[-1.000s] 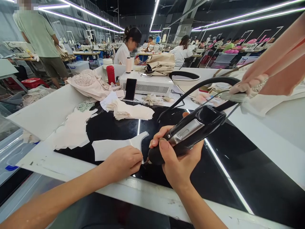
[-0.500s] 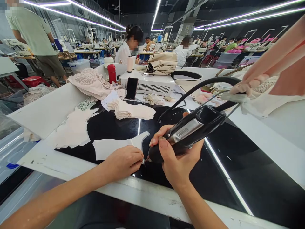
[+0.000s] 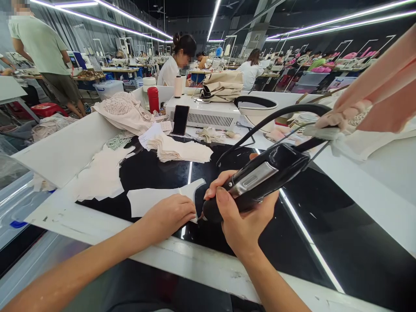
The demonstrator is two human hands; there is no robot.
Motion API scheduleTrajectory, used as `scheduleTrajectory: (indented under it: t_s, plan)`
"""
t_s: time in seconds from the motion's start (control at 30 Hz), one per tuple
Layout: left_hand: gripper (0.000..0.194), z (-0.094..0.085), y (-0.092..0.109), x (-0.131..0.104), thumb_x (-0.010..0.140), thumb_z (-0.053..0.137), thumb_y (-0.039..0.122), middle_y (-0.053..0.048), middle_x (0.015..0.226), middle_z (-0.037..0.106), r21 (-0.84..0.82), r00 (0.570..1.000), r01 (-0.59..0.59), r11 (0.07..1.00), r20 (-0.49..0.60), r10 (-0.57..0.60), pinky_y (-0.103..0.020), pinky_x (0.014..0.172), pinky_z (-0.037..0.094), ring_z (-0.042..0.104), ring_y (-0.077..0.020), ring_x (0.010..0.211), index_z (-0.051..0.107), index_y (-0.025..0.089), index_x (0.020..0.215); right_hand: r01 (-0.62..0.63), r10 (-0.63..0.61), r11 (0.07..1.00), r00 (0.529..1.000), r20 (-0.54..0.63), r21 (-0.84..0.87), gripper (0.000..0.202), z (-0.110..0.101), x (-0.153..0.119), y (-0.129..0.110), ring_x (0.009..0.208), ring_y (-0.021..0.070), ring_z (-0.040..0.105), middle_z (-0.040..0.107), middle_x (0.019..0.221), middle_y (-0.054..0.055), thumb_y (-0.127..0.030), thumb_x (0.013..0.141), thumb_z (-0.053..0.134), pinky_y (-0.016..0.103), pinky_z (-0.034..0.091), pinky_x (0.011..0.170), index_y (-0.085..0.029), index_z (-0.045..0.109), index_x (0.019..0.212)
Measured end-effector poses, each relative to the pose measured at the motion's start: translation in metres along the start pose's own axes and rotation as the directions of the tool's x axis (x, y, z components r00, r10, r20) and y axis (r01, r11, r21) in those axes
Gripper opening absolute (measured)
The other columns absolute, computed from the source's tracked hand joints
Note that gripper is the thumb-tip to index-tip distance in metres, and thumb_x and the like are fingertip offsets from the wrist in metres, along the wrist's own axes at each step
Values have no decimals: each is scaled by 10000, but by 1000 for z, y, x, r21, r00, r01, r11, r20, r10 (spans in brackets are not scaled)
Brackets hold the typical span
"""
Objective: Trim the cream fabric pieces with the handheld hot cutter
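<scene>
A white fabric piece [image 3: 147,201] with a curved right edge lies on the glossy black work surface [image 3: 325,208]. My left hand [image 3: 173,212] rests on its lower right part, fingers together; the fingertips are partly hidden, so a pinch cannot be made out. My right hand [image 3: 243,216] is wrapped round a black handheld tool [image 3: 253,177] with a silver plate. The tool's narrow tip points down-left at the fabric's lower right corner, close beside my left fingertips. A thick black cable runs from the tool's back end, where pink cloth is tied.
Behind lie a stack of cream pieces [image 3: 182,149], a phone [image 3: 180,120], a red bottle [image 3: 153,99] and a white vented box [image 3: 201,113]. More cream pieces [image 3: 100,175] lie left. Pink cloth [image 3: 380,82] hangs at upper right. People sit beyond the table.
My left hand has shifted slightly, its fingers lying a little flatter on the fabric. My right hand and the tool have hardly moved.
</scene>
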State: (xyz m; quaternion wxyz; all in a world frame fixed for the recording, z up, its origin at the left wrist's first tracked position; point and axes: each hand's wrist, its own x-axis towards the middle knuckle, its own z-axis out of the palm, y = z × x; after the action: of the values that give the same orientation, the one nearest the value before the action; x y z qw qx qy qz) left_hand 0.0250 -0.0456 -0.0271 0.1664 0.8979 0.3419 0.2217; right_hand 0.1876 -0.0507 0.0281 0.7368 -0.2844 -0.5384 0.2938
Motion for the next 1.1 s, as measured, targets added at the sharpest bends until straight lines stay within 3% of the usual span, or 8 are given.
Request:
scheduleTrajectory:
  t_s: [0.2,0.37,0.63,0.8,1.1]
  plan:
    - [114,5,-1,2,1002,575,81,-68,1103,677,86,996,-32,996,-79,39,-328,921,545,625,-207,1017,640,173,1017,15,-15,1000,999,-30,-17,467,1,-2,2,581,106,652,659,833,-73,-133,805,742,258,597,558,-296,479,1154]
    - [197,6,-5,-2,1021,510,48,-51,999,680,84,994,-107,991,-3,108,-296,886,542,629,-190,972,660,174,1039,-5,5,1000,1000,-12,-17,447,0,-1,1,588,109,660,664,830,-71,-137,805,751,264,597,566,-286,479,1128]
    - [343,-2,-14,-15,1032,430,28,-77,1196,713,21,987,-157,987,30,157,-308,977,564,671,-178,1091,669,188,1220,-22,22,1000,1000,1,5,474,0,0,0,584,109,653,670,836,-72,-109,798,747,266,595,570,-294,477,1142]
    - [397,-2,-18,-21,1015,428,28,-111,1274,692,139,975,-220,965,55,215,-343,993,588,664,-207,1165,630,187,1317,-15,15,1000,1000,3,-1,480,-1,-1,1,592,112,657,664,833,-71,-112,795,749,263,594,572,-298,484,1149]
    - [273,1,-16,-23,1050,462,89,-114,1193,694,300,961,-273,914,42,273,-322,924,614,684,-220,1120,596,142,1282,7,-7,1000,1000,-1,26,454,0,-1,2,587,109,645,678,842,-69,-123,812,766,263,590,567,-299,503,1137]
